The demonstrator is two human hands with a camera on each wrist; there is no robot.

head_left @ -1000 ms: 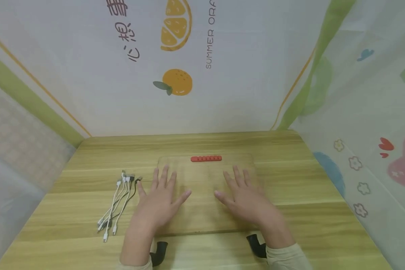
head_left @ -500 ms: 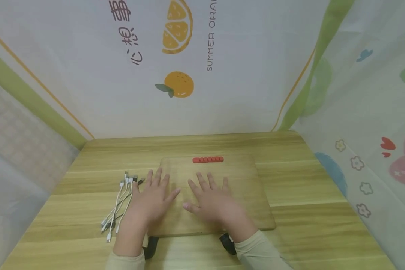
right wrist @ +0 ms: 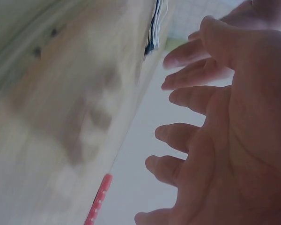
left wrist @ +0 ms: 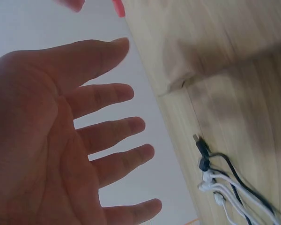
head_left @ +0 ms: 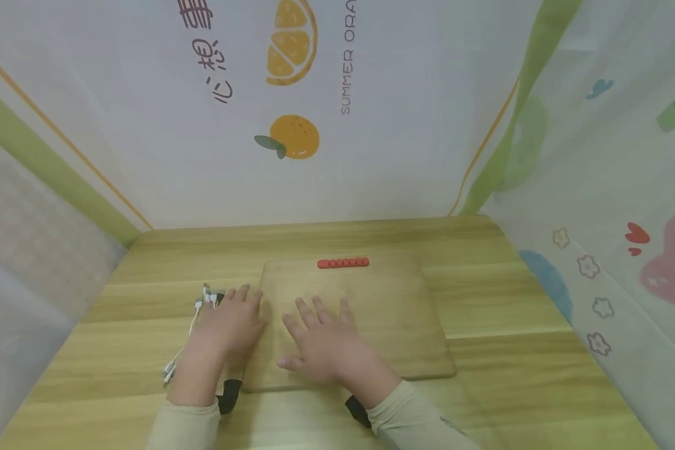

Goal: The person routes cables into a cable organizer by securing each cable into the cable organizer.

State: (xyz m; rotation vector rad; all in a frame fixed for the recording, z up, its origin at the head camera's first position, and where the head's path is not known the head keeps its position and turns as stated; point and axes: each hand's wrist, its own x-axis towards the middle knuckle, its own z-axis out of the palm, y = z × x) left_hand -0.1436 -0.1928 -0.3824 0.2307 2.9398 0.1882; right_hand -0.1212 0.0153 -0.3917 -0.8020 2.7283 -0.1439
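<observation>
My left hand (head_left: 230, 325) is over the right side of a bundle of short white and black USB cables (head_left: 195, 307), hiding part of it. In the left wrist view its fingers are spread and hold nothing, and the cables (left wrist: 225, 187) lie apart from them. My right hand (head_left: 323, 344) hovers above the left half of a wooden board (head_left: 394, 312), fingers spread and nothing held. Near the board's far edge lies a red cable holder (head_left: 343, 263) with a row of notches. In the right wrist view this cable holder (right wrist: 98, 199) is beyond the fingertips.
The board lies flat on a wood-grain table (head_left: 512, 312). Behind the table hangs a white printed cloth (head_left: 399, 125), with more cloth along both sides. Black curved pieces (head_left: 230, 395) show beneath each wrist.
Both hands have shifted left; the right hand came from the board's right half to its left half. The left hand has moved from the board towards the cables and now covers some of them.
</observation>
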